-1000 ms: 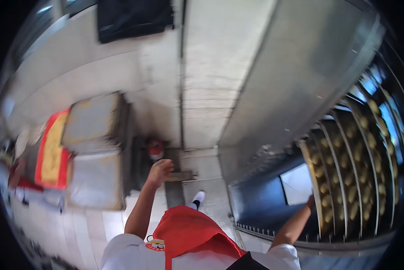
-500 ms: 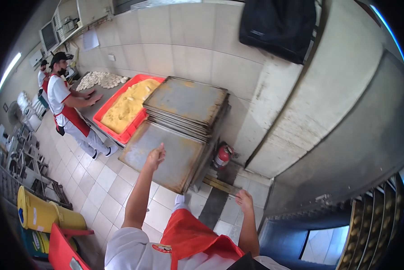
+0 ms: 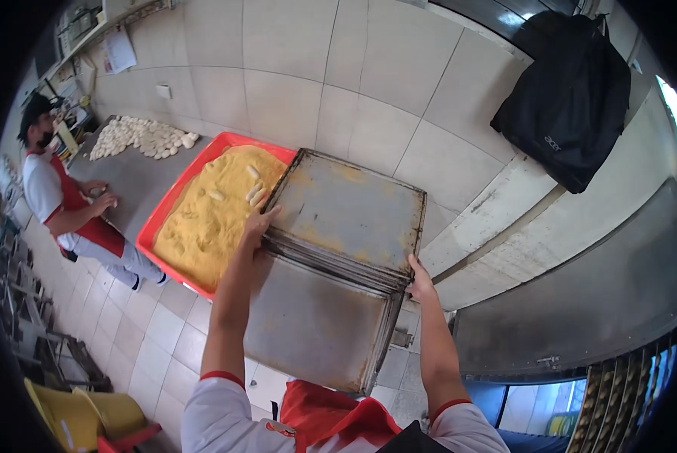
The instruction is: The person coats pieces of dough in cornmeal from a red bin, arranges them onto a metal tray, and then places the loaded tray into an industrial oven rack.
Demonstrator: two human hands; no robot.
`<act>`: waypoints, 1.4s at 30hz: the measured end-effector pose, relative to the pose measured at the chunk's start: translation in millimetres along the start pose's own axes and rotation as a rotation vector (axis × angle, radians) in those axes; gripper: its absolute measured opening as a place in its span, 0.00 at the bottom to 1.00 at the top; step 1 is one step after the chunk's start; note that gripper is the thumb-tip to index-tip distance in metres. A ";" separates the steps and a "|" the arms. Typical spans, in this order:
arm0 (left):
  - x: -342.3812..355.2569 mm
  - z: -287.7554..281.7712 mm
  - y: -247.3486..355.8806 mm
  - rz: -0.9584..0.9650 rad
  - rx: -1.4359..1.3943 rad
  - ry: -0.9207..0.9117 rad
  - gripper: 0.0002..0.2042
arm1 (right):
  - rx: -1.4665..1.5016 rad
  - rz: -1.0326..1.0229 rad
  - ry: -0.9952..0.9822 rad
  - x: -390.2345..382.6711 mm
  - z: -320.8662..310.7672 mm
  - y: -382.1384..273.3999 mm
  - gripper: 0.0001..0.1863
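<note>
Right now I have both hands on the stack of metal baking trays (image 3: 346,215), which sits on top of a larger lone tray (image 3: 316,325) lying on the surface in front of me. My left hand (image 3: 257,224) is on the stack's left edge, about midway along that side, with the fingers (image 3: 267,215) curled over the rim of the top tray and the thumb side pressed against the layered edges below. My right hand (image 3: 420,283) is at the near right corner of the stack, fingers wrapped around the corner, so the stack lies between my two hands, grasped from both sides. I cannot tell whether the grip takes the top tray alone or several of them.

The top tray is dull grey with yellowish stains, and it looks tilted a little, its far edge toward the tiled wall (image 3: 316,83). Just to the left of the stack, touching or nearly touching it, is a red tray (image 3: 174,198) filled with yellow crumb, with a few pale dough pieces (image 3: 252,189) lying in it. Farther left along the surface is a heap of pale dough pieces (image 3: 144,136), and a person in a red apron (image 3: 70,208) stands there. A black bag (image 3: 569,113) hangs on the wall to the upper right.
</note>
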State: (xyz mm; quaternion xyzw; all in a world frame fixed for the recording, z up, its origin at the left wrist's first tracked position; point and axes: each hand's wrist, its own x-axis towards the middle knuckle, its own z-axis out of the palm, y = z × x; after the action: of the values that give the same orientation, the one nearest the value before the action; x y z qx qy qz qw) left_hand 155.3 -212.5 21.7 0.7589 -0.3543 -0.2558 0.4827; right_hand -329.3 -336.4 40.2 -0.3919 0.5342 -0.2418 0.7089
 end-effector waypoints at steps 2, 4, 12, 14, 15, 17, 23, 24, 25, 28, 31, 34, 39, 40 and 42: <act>31.0 -12.3 -21.0 0.045 0.034 0.104 0.42 | -0.015 0.016 -0.070 -0.2 23.5 -11.0 0.46; 55.9 -17.5 -23.3 -0.093 -0.148 0.003 0.44 | 0.013 0.040 -0.083 25.2 5.8 -6.4 0.43; -27.3 0.0 48.1 -0.286 0.148 -0.100 0.50 | 0.210 0.036 -0.142 34.6 -18.2 -14.8 0.27; -56.5 10.5 26.4 -0.318 0.245 -0.027 0.49 | 0.196 0.028 -0.148 39.6 -32.8 -18.8 0.26; -89.2 27.0 47.7 -0.309 0.251 -0.057 0.49 | 0.198 0.012 -0.102 37.0 -59.8 -17.5 0.26; -157.3 27.3 91.3 -0.163 0.050 -0.202 0.52 | 0.240 0.083 -0.083 29.7 -102.1 -23.9 0.24; -200.6 49.1 16.6 -0.393 -0.036 -0.138 0.47 | 0.016 0.068 -0.122 3.2 -154.5 -15.0 0.29; -190.4 42.5 28.8 -0.476 -0.428 -0.277 0.49 | -0.031 0.097 -0.026 -11.6 -151.7 -2.8 0.32; -188.4 38.9 34.4 -0.551 -0.824 -0.415 0.51 | -0.034 0.114 -0.026 -29.8 -148.5 17.3 0.32; -177.2 30.1 -11.3 -0.483 -0.411 -0.201 0.52 | 0.091 0.041 0.093 -83.7 -102.9 74.6 0.33; -187.0 -0.3 15.5 -0.454 0.136 -0.249 0.52 | 0.150 -0.028 0.267 -178.0 -55.9 129.5 0.33; -222.9 -43.9 -18.8 -0.370 0.209 -0.206 0.50 | 0.174 -0.054 0.383 -247.8 -19.8 167.6 0.32; -314.5 -122.7 -37.5 -0.455 0.095 -0.276 0.48 | 0.226 -0.039 0.246 -326.4 19.4 228.7 0.30; -313.6 -138.3 -48.4 -0.443 0.094 -0.284 0.48 | 0.262 0.023 0.230 -331.2 29.0 243.1 0.28; -321.8 -157.4 -54.3 -0.550 0.236 -0.376 0.49 | 0.354 0.045 0.256 -326.6 40.8 295.0 0.28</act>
State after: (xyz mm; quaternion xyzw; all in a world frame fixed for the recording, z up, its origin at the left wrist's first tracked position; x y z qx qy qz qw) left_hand 87.1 142.2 50.4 0.8162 -0.2463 -0.4689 0.2310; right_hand -414.9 94.3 -9.5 -0.2155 0.5775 -0.3638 0.6983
